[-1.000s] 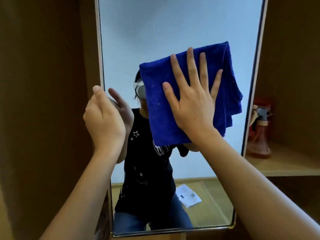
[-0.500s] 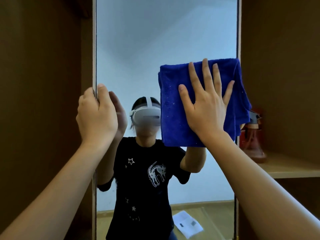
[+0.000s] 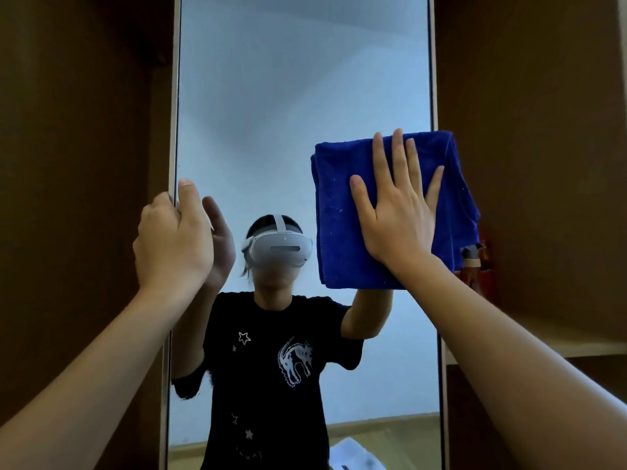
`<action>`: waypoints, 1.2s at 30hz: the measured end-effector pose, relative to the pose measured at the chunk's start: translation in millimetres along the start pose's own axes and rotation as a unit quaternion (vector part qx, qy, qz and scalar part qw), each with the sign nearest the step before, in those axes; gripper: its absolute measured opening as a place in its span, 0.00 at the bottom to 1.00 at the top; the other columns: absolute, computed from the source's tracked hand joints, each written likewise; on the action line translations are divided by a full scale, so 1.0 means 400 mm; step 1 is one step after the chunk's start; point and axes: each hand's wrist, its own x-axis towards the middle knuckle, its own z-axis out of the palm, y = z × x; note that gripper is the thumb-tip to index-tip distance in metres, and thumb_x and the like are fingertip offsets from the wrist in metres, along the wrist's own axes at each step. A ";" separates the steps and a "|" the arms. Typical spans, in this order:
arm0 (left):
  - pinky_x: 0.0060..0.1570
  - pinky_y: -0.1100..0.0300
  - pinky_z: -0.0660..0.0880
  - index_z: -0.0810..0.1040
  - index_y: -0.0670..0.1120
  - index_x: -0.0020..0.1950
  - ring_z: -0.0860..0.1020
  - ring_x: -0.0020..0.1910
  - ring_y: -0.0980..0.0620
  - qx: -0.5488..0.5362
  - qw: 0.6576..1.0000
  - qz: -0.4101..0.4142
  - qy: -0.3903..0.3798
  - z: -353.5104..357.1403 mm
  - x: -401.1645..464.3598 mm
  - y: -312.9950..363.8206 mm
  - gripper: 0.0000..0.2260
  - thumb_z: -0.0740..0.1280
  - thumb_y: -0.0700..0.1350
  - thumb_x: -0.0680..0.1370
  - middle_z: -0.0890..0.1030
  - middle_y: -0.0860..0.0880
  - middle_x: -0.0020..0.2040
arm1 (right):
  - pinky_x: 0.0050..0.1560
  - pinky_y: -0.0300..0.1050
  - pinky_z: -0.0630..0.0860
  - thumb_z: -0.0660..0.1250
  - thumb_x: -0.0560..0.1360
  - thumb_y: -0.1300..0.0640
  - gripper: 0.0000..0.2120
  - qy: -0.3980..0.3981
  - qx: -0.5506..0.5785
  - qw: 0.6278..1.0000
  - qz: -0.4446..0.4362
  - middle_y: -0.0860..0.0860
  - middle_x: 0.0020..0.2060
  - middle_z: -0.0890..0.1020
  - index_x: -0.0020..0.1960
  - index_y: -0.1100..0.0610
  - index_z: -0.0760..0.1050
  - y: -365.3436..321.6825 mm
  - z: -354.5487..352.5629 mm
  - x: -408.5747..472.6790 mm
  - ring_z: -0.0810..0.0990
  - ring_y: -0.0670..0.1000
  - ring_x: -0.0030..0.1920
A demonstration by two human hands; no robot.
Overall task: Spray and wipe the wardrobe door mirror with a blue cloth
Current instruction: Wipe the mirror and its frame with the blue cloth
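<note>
Pressing flat with spread fingers, the right hand (image 3: 398, 215) pins the folded blue cloth (image 3: 342, 212) against the mirror (image 3: 271, 113) near its right edge, while the left hand (image 3: 173, 244) curls round the door's left edge, thumb on the glass side, steadying it. The likeliest trouble is the cloth: only palm pressure holds it, and its loose right fold overhangs the frame, so a fast stroke could let it slip or bunch and leave streaks. A push could also swing the door if the left hand's grip slackens. Behind that fold a red spray bottle (image 3: 475, 262) stands on the shelf (image 3: 543, 347), half hidden. Compared with a second ago, the cloth sits further right and squarer, and more of the upper mirror is in view.
</note>
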 end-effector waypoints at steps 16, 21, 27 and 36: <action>0.55 0.52 0.67 0.73 0.41 0.61 0.74 0.58 0.43 0.010 1.000 0.001 -0.008 -0.010 -0.010 0.003 0.24 0.47 0.57 0.83 0.76 0.41 0.57 | 0.76 0.57 0.35 0.46 0.82 0.39 0.30 -0.032 -0.004 0.998 -0.051 0.46 0.80 0.47 0.80 0.48 0.45 -0.047 0.011 -0.052 0.43 0.48 0.79; 0.59 0.46 0.69 0.73 0.41 0.57 0.75 0.56 0.43 -0.002 1.000 0.012 0.001 -0.011 -0.012 -0.005 0.23 0.47 0.57 0.83 0.77 0.41 0.54 | 0.76 0.56 0.36 0.44 0.81 0.39 0.30 -0.009 0.001 1.000 0.027 0.47 0.80 0.48 0.80 0.48 0.45 0.005 0.001 -0.072 0.43 0.49 0.79; 0.48 0.53 0.69 0.72 0.45 0.48 0.75 0.48 0.47 -0.036 0.998 0.058 0.014 -0.020 -0.040 -0.050 0.16 0.50 0.53 0.83 0.76 0.46 0.45 | 0.76 0.58 0.36 0.44 0.81 0.39 0.31 -0.029 -0.006 0.999 0.028 0.48 0.80 0.46 0.80 0.49 0.43 -0.054 0.024 -0.220 0.42 0.49 0.79; 0.61 0.63 0.61 0.65 0.41 0.74 0.69 0.69 0.47 -0.025 0.996 0.082 0.015 -0.013 -0.119 -0.116 0.21 0.51 0.50 0.84 0.71 0.43 0.70 | 0.76 0.56 0.36 0.47 0.82 0.39 0.30 -0.047 -0.013 0.998 -0.039 0.46 0.80 0.47 0.80 0.48 0.45 -0.028 0.012 -0.156 0.43 0.47 0.79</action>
